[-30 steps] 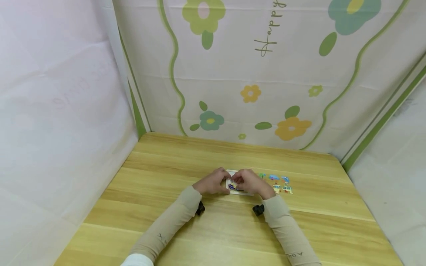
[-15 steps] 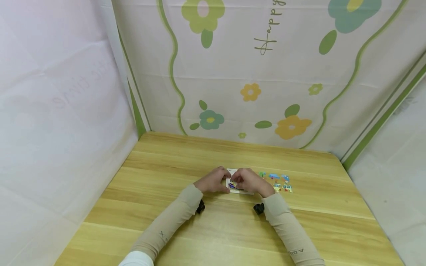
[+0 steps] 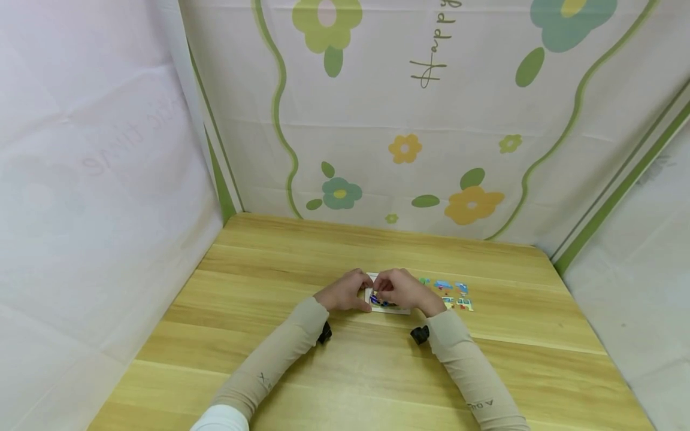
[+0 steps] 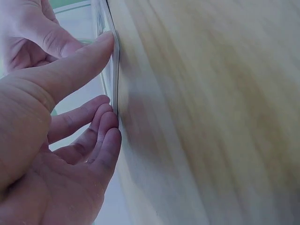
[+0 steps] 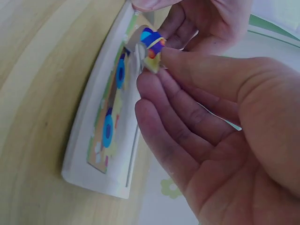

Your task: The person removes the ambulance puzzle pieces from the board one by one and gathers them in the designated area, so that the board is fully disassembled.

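In the head view, a small white-rimmed puzzle board [image 3: 398, 310] lies flat on the table, partly covered by both hands. My left hand [image 3: 345, 291] holds its left end; in the left wrist view the thumb and curled fingers touch the board's edge [image 4: 115, 79]. Over the board, my right hand [image 3: 403, 290] pinches a small puzzle piece [image 5: 153, 46] between thumb and fingers, blue, purple and yellow in the right wrist view. That piece is tilted, close above the board. Blue wheel shapes [image 5: 108, 131] show in the board's recessed picture.
Right of the board, several loose puzzle pieces [image 3: 462, 288] lie in two rough rows on the wooden table [image 3: 356, 371]. A flower-printed cloth [image 3: 366, 108] hangs behind the far edge, and pale cloth walls [image 3: 97, 197] stand at both sides.
My right hand's fingers have lifted slightly off the board, and more of its coloured picture shows beneath them. The left hand stays at the board's left end.
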`<state>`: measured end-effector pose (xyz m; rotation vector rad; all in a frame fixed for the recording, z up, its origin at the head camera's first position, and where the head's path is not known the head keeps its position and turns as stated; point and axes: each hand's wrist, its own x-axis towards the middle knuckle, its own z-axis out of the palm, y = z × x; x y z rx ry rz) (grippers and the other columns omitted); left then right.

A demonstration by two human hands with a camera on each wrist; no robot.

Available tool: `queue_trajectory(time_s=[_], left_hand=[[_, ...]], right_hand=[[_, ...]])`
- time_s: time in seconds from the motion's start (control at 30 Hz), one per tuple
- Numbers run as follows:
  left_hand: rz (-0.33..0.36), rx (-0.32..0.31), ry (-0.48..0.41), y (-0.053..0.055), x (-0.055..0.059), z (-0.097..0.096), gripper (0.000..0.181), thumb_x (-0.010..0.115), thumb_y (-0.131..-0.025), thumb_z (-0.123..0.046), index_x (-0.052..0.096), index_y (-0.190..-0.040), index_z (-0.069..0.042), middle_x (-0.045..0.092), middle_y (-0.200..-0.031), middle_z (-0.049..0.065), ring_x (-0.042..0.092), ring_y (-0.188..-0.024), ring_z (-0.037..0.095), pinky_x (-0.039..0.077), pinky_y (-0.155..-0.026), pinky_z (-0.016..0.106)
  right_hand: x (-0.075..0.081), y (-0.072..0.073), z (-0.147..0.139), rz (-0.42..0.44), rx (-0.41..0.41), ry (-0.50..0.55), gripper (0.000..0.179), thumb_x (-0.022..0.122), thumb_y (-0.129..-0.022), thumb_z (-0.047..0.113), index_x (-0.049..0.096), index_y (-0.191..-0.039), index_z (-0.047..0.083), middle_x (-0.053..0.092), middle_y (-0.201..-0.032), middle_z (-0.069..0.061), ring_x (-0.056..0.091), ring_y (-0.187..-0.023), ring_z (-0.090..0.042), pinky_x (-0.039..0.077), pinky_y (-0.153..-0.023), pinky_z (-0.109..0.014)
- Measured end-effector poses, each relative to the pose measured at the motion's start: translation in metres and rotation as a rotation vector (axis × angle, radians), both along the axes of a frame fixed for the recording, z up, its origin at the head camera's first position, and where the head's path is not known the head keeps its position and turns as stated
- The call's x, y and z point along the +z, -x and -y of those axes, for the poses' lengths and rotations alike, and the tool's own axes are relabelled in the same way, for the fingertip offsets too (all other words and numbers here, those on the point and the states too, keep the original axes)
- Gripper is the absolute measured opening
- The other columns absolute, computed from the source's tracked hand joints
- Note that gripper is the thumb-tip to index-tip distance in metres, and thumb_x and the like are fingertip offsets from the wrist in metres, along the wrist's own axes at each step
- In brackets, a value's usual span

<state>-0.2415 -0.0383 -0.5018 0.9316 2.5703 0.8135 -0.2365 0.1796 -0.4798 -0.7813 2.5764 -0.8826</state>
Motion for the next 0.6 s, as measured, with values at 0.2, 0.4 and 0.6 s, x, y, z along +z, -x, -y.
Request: queue_trajectory(time_s=[0.2, 0.4, 0.6], left_hand=[[0.014, 0.005, 0.006, 0.0, 0.001, -0.001, 0.056, 0.087, -0.09, -0.027, 0.065, -0.136, -0.003, 0.06, -0.128, 0.01, 0.057, -0.116, 0.021, 0.051, -0.104, 0.036], [0.004, 0.002, 0.002, 0.001, 0.002, -0.002, 0.056, 0.087, -0.09, -0.025, 0.064, -0.135, 0.0, 0.06, -0.13, 0.013, 0.056, -0.115, 0.022, 0.051, -0.104, 0.037], [-0.02, 0.006, 0.008, -0.001, 0.002, -0.002, 0.056, 0.088, -0.089, -0.025, 0.065, -0.134, 0.001, 0.061, -0.128, 0.012, 0.054, -0.112, 0.02, 0.05, -0.103, 0.035]], right_hand=[[0.0, 0.0, -0.002, -0.003, 0.013, 0.029, 0.006, 0.069, -0.103, 0.007, 0.072, -0.107, 0.009, 0.075, -0.098, -0.001, 0.069, -0.088, -0.01, 0.059, -0.078, -0.026], [0.006, 0.001, -0.012, -0.029, 0.008, 0.056, 0.004, 0.068, -0.103, 0.008, 0.072, -0.106, 0.008, 0.075, -0.097, -0.003, 0.071, -0.088, -0.013, 0.059, -0.078, -0.027], [0.014, -0.002, -0.035, -0.035, -0.014, 0.053, 0.005, 0.068, -0.103, 0.012, 0.071, -0.104, 0.007, 0.075, -0.097, -0.001, 0.071, -0.089, -0.016, 0.057, -0.079, -0.026]])
